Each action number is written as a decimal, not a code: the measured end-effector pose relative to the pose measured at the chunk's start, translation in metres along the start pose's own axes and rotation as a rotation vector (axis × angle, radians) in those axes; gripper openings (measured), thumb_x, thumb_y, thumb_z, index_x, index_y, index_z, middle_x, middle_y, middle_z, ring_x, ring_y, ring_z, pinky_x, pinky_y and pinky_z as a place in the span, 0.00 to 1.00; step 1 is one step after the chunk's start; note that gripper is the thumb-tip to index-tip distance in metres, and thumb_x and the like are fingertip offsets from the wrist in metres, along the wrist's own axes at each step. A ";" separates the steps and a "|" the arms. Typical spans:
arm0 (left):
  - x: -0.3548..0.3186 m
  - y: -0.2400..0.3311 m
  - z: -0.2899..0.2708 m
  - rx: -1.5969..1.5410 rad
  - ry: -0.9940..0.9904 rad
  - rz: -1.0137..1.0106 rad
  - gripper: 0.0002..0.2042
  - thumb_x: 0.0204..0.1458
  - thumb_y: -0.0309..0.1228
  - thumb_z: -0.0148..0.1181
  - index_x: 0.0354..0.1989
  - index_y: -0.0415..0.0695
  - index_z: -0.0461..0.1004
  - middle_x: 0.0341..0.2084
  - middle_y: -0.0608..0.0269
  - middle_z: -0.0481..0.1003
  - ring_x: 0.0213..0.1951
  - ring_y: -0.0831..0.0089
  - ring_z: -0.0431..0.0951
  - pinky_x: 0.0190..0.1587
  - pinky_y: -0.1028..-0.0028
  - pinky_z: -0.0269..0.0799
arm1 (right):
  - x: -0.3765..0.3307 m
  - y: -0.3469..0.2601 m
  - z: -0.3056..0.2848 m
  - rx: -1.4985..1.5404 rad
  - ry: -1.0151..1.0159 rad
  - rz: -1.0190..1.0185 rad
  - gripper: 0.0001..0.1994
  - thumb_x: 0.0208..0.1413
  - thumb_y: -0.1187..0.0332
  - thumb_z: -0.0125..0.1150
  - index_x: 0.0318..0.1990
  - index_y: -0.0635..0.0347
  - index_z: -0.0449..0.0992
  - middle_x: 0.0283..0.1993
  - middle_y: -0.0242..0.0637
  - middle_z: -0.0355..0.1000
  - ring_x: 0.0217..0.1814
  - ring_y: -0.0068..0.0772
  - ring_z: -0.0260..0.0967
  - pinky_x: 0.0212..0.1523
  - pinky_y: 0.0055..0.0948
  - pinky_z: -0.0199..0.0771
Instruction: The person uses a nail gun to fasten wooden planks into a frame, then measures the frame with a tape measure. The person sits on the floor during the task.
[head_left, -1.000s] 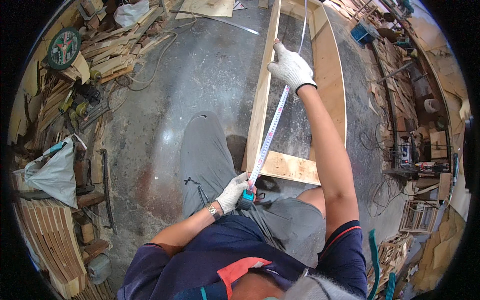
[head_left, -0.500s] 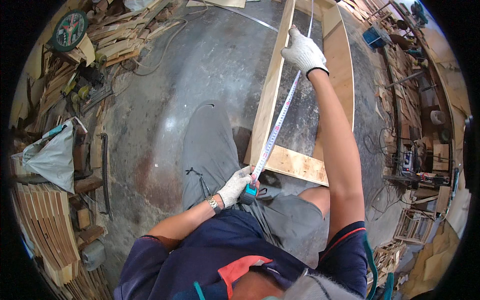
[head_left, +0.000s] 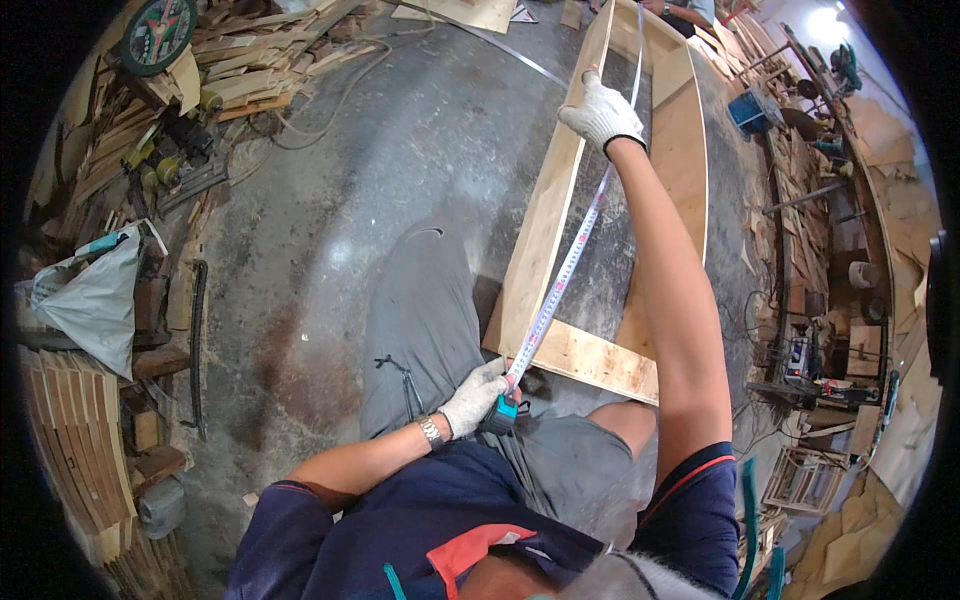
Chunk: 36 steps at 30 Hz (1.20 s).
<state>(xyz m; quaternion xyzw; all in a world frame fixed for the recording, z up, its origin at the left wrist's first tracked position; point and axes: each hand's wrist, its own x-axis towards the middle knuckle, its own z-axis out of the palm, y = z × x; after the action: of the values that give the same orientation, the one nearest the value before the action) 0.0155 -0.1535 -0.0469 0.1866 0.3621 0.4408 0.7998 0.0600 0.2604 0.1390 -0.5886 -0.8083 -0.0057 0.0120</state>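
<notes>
A long, open wooden frame (head_left: 540,235) of pale boards stretches away from my knees. My left hand (head_left: 473,400), in a white knit glove, grips a teal and black tape measure (head_left: 504,413) beside the frame's near left corner. The white tape blade (head_left: 560,300) runs out of the case, slants over the frame's inside, passes beneath my right forearm and continues to the far end. My right hand (head_left: 606,112), also gloved, is closed over the top edge of the left long board, farther up. Its fingertips on the board's far side are partly hidden.
Wood offcuts (head_left: 250,65) are heaped at the far left. A white sack (head_left: 95,295) and stacked boards (head_left: 75,430) stand at left. On the right are a blue bucket (head_left: 750,112) and a cluttered rack. Another person (head_left: 685,14) is partly visible beyond the frame.
The view has shifted a little, bringing another person into sight beyond the frame. Both hands keep their holds, and the tape blade stays drawn out along the frame.
</notes>
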 end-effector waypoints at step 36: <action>-0.001 0.002 0.001 0.038 0.019 -0.059 0.11 0.68 0.34 0.51 0.53 0.43 0.68 0.29 0.67 0.75 0.31 0.81 0.74 0.34 0.78 0.72 | -0.147 0.043 0.066 0.521 0.259 0.174 0.40 0.46 0.67 0.62 0.71 0.57 0.60 0.27 0.43 0.73 0.31 0.48 0.76 0.37 0.44 0.76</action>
<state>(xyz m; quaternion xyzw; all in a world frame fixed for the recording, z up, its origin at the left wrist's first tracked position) 0.0149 -0.1533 -0.0444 0.1867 0.3834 0.4118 0.8053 0.1448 0.1348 0.0690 -0.6273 -0.7207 0.1279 0.2659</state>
